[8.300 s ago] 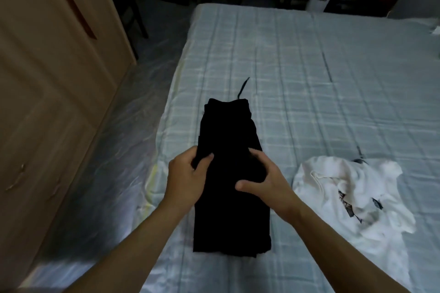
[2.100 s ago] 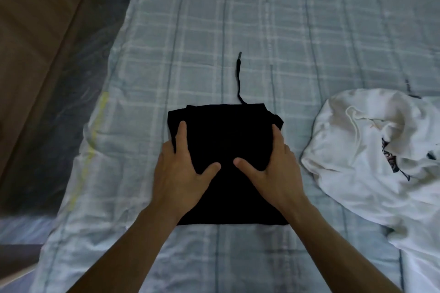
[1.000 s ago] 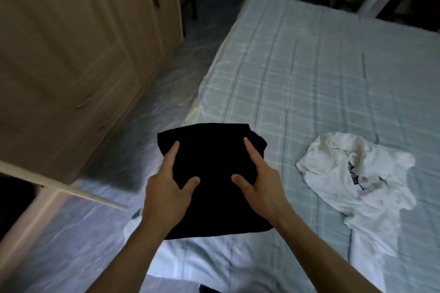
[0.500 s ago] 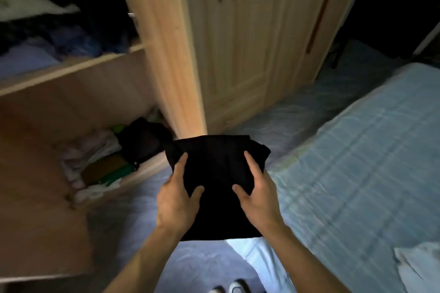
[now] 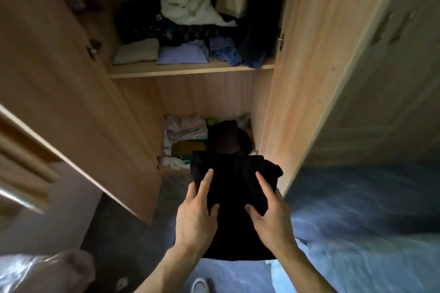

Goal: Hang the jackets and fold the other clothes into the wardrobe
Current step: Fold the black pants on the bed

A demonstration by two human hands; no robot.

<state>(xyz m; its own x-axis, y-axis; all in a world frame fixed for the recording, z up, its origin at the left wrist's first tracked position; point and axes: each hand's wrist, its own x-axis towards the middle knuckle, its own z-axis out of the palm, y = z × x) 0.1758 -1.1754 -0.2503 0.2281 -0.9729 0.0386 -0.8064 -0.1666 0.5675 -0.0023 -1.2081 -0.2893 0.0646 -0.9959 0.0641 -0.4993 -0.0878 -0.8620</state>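
The folded black garment was held flat in the air, at the mouth of the open wardrobe and just in front of its lower compartment. The left hand gripped its left edge and the right hand its right edge, each with thumb and forefinger laid on top and the other fingers hidden underneath. Inside that compartment lay a dark garment beside a pale patterned cloth. On the shelf above sat a white fluffy garment and a lavender folded piece.
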